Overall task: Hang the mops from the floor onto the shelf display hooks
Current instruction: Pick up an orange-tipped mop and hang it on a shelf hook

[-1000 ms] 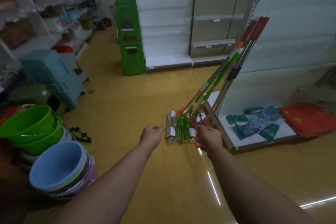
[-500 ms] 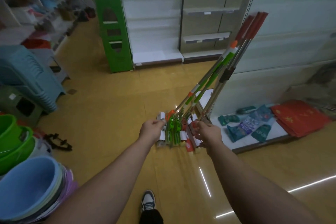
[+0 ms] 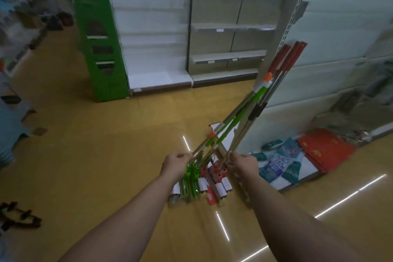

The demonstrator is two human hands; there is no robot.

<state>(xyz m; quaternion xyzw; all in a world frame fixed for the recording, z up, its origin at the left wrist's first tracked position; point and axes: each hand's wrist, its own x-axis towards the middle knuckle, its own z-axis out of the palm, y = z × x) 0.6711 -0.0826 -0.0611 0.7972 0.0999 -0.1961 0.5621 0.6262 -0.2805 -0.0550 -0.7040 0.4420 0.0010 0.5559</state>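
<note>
The mops (image 3: 235, 120) stood as one leaning bundle, heads on the floor (image 3: 106, 155) by the corner of the shelf base (image 3: 279, 182), tops propped against the shelf upright (image 3: 295, 10). I judged that kept them from toppling. Both my arms reached forward. My left hand (image 3: 175, 165) curled round the green-trimmed shafts and my right hand (image 3: 242, 165) round the steel ones, just above the heads.

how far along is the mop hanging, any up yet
Nothing looks done: none of the mops hangs on the shelf; they lean against its upright, heads on the floor. In hand: left hand and right hand grip the poles low down. Left: hanging every one.
</note>
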